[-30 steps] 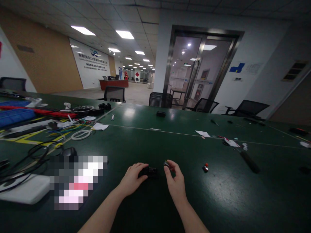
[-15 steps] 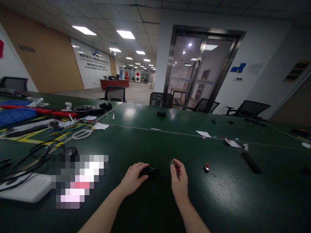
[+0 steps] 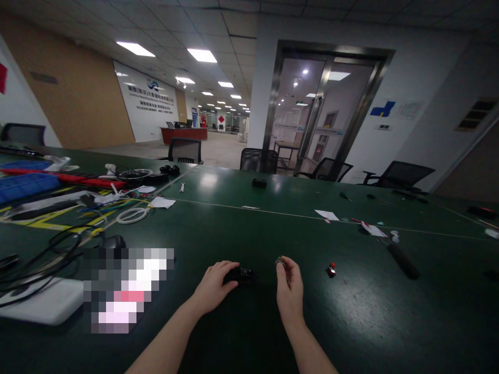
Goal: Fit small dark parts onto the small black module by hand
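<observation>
My left hand (image 3: pixel 216 288) is closed around one end of a small black object (image 3: pixel 244 274) lying on the green table; dark and shiny, its exact kind is not clear. To its right, my right hand (image 3: pixel 290 288) pinches a small metallic piece (image 3: pixel 279 261) between thumb and fingers, just above the table. Most of that piece is covered by the fingertips. A little red and silver part (image 3: pixel 331 269) rests on the table to the right of my right hand, touched by neither hand.
A blurred-out bright panel (image 3: pixel 132 291) and a white box (image 3: pixel 50 301) with black cables lie at left. Farther left are blue trays (image 3: pixel 27 187) and tangled wires. A black-handled tool (image 3: pixel 403 261) lies at right; a small black block (image 3: pixel 259 183) stands farther back.
My right hand has shifted slightly to the right with the metallic piece. My left hand and the black object have stayed in place.
</observation>
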{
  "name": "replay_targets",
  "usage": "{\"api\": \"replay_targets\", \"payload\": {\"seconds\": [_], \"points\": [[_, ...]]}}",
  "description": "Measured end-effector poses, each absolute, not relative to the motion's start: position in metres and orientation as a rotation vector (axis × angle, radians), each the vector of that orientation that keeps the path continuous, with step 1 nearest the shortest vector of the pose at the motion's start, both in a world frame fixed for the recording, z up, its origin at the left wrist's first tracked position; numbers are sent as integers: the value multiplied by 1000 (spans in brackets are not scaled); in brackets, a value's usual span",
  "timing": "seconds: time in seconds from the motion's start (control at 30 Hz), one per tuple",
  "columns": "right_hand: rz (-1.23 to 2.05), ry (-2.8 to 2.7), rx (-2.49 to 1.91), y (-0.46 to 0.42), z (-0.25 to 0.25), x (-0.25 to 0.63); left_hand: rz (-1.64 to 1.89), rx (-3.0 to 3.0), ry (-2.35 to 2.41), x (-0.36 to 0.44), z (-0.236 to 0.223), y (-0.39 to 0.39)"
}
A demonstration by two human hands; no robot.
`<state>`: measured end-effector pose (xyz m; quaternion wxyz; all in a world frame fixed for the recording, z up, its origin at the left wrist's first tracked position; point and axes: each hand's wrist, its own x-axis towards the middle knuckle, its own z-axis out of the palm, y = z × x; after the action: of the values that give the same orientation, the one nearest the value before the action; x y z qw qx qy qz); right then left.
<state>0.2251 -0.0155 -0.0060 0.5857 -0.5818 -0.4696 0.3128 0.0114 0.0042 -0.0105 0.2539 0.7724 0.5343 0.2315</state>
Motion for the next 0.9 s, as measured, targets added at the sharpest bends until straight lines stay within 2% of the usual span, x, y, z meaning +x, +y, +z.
{"api": "replay_targets", "payload": {"seconds": [0.9], "points": [[638,-1137,-1382,-13,-13,226,612,2120,1468,14,-7,4]]}}
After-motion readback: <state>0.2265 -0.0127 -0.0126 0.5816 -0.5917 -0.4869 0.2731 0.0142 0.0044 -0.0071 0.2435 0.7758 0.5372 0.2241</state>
